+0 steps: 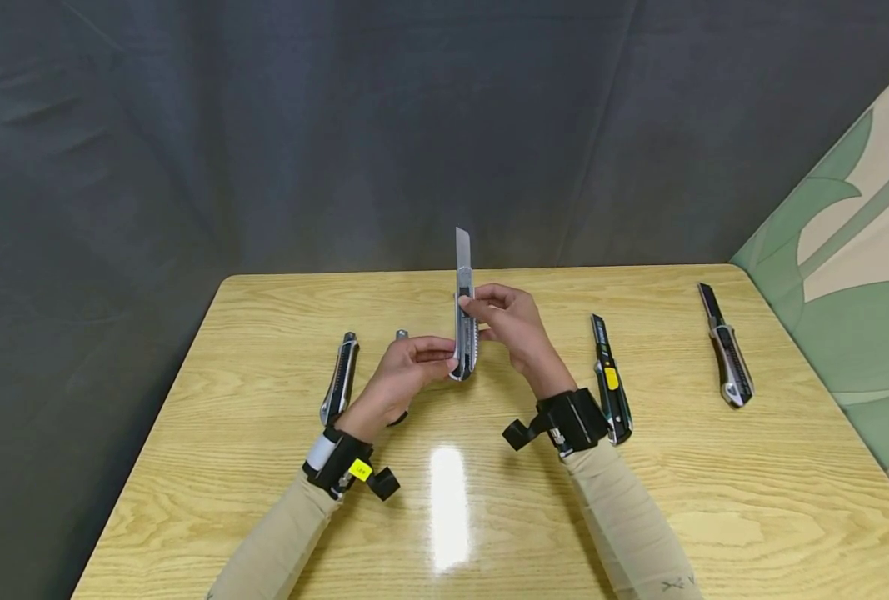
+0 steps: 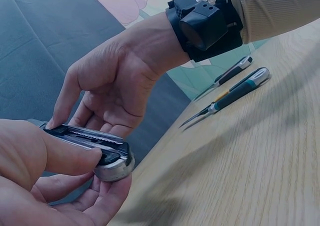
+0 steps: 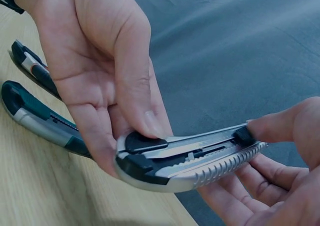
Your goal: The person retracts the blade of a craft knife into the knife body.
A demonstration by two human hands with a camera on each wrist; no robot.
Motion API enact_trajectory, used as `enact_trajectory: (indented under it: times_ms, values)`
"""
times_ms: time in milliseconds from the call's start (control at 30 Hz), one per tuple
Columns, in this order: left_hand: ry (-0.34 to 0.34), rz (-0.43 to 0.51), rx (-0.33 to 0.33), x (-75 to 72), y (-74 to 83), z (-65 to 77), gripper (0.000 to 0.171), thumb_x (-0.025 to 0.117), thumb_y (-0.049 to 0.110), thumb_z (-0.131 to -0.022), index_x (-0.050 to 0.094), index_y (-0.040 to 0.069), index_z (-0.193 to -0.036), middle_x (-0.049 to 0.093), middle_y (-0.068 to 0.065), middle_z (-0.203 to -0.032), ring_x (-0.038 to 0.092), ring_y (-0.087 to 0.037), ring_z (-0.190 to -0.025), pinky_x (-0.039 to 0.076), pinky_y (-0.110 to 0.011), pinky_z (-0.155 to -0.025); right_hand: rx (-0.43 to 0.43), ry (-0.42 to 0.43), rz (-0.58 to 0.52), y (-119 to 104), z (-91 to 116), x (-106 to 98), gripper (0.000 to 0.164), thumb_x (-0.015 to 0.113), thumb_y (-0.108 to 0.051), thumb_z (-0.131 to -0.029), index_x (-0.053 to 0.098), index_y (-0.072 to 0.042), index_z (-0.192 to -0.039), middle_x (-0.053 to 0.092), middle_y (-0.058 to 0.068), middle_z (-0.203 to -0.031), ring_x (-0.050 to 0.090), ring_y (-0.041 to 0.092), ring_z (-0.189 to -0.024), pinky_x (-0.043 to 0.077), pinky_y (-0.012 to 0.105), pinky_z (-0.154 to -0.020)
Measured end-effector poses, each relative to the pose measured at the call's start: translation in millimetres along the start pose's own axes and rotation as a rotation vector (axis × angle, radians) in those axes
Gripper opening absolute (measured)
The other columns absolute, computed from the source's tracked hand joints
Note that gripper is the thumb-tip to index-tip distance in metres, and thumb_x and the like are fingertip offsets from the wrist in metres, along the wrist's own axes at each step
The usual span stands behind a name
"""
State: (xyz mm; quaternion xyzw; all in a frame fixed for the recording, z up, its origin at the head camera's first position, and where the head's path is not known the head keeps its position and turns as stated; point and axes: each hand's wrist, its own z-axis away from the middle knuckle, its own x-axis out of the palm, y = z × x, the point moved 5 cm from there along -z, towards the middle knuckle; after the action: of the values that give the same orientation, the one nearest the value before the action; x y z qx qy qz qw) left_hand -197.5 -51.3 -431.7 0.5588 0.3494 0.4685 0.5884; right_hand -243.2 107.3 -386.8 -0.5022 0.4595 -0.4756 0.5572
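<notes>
A silver snap-off utility knife [image 1: 465, 337] is held upright above the table in the head view, its long blade [image 1: 462, 248] extended and pointing away. My left hand [image 1: 412, 367] grips its butt end, thumb on the dark end cap [image 3: 142, 168] in the right wrist view. Higher on the body, my right hand [image 1: 513, 323] pinches the knife from the right. Its thumb presses on the black slider [image 3: 244, 135]. Both hands and the knife body [image 2: 90, 138] also show in the left wrist view, where the blade is out of sight.
On the wooden table [image 1: 212, 433] lie a grey-black utility knife [image 1: 342, 379] at left, another knife [image 1: 402, 334] mostly hidden by my left hand, a black-green one with a yellow slider [image 1: 611, 383], and a silver-black one [image 1: 729, 358] at far right. A dark curtain [image 1: 414, 125] hangs behind.
</notes>
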Motion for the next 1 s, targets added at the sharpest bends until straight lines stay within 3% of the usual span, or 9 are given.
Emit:
enact_trajectory:
  times_ms: [467,800,1000]
  values:
    - [-0.006,0.012,-0.019,-0.1,-0.7,2.6,0.03,0.065,0.006,-0.087,0.063,0.0,-0.116,0.061,-0.024,-0.116,0.06,-0.026,-0.1,0.042,-0.06,-0.1,-0.003,-0.007,0.011,1.0,2.1,1.9,0.029,0.069,-0.024,-0.085,0.066,-0.005,-0.106,0.063,0.008,-0.096,0.062,0.022,-0.084,0.06,0.041,-0.071]
    - [0.006,-0.019,-0.011,-2.9,-0.8,3.3,0.028,0.065,0.006,-0.087,0.064,0.002,-0.114,0.063,-0.019,-0.113,0.061,-0.024,-0.099,0.049,-0.052,-0.097,-0.02,-0.014,0.002,-0.4,2.7,4.7,0.027,0.069,-0.02,-0.085,0.066,-0.003,-0.106,0.062,0.009,-0.095,0.062,0.023,-0.084,0.06,0.042,-0.071]
    - [0.011,-0.013,-0.014,-3.3,-0.9,3.3,0.027,0.064,0.005,-0.087,0.064,0.003,-0.114,0.064,-0.018,-0.113,0.061,-0.024,-0.099,0.048,-0.054,-0.097,-0.032,-0.026,0.002,-2.3,4.4,5.3,0.029,0.069,-0.02,-0.085,0.065,-0.002,-0.108,0.061,0.009,-0.093,0.062,0.023,-0.084,0.06,0.04,-0.071]
